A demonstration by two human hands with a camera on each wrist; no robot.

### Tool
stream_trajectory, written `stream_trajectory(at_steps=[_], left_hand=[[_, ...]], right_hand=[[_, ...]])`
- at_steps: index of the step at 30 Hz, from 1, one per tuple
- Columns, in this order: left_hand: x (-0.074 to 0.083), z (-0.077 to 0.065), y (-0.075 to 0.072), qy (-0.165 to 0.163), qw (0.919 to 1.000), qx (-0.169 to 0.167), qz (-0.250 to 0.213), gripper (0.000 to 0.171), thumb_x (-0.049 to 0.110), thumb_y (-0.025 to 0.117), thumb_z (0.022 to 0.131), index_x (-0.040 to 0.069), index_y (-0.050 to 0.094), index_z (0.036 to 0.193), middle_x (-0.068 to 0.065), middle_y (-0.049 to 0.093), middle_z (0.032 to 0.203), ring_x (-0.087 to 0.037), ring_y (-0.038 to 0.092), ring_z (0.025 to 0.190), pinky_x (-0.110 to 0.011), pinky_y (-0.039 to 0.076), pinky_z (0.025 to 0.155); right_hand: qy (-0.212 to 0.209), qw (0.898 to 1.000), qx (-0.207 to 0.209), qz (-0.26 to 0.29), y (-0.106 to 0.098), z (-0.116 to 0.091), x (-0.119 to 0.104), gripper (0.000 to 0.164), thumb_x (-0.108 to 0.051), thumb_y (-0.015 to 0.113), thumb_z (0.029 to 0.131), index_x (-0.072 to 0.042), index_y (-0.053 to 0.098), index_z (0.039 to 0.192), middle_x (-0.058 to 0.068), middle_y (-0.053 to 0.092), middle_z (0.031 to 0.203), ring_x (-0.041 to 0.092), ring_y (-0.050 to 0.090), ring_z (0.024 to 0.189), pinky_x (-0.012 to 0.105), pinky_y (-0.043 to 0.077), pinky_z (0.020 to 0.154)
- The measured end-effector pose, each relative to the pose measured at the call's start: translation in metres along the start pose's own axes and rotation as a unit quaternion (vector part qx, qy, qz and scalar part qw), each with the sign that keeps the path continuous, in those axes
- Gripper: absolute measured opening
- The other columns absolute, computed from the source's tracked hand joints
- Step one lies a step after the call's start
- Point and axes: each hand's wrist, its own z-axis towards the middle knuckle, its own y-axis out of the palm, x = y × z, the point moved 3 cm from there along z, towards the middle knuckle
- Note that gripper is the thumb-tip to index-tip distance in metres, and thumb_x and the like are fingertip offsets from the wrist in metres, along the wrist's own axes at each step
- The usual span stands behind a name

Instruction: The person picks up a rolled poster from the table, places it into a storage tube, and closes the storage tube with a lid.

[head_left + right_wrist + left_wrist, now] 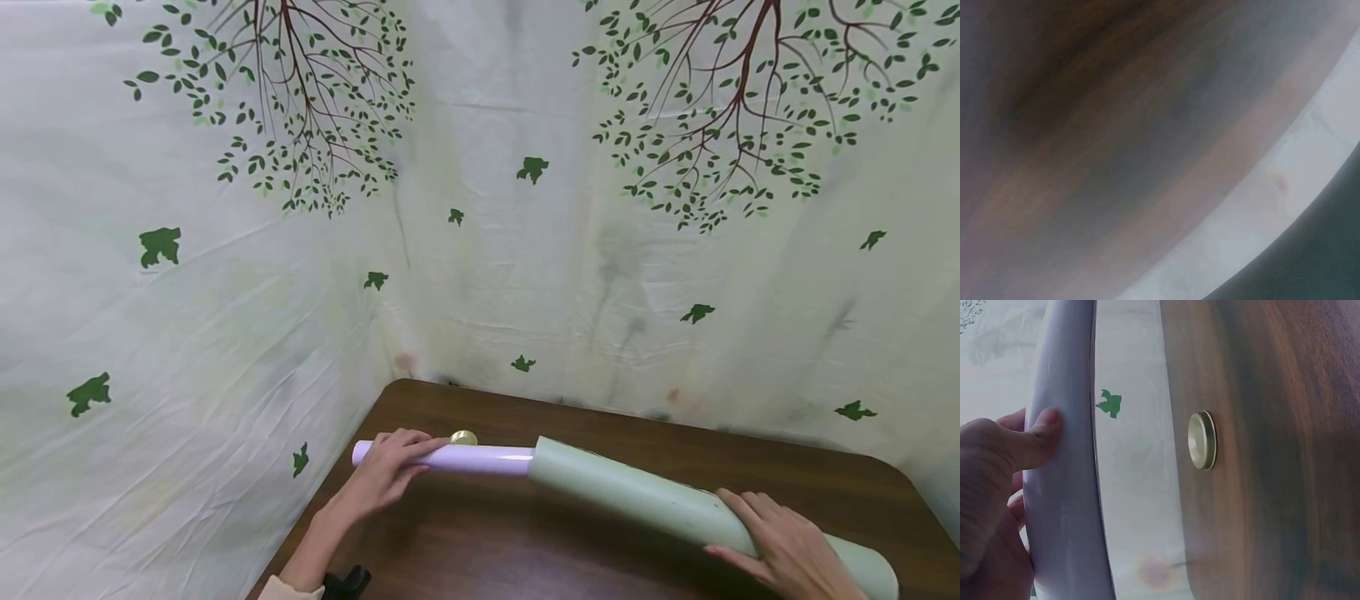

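My left hand grips a slim lilac tube near its left end, thumb and fingers on either side of it. The tube's right end meets the open end of a thicker pale green tube; how far it reaches inside is hidden. Around the green tube's right part curls my right hand. In the left wrist view the thumb lies along the lilac tube. Only a dark green edge of the thick tube appears in the right wrist view, with no hand there.
A round gold lid sits on the brown wooden table, just behind the lilac tube. Pale curtains printed with leaves and branches hang behind the table and at its left side.
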Motion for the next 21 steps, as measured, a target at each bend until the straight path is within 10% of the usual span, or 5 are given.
stream_trajectory(at_steps=[21], left_hand=[[0.035,0.023,0.015,0.05,0.998,-0.034,-0.019,0.048,0.011,0.085,0.082,0.014,0.073,0.128,-0.002,0.074,0.118,-0.019,0.067,0.103,-0.041,0.048,0.085]], right_hand=[[-0.041,0.999,-0.021,0.005,0.001,0.018,-0.019,0.074,-0.07,0.076,0.078,-0.013,0.07,0.125,-0.012,0.065,0.094,0.001,0.056,0.074,0.021,0.043,0.059]])
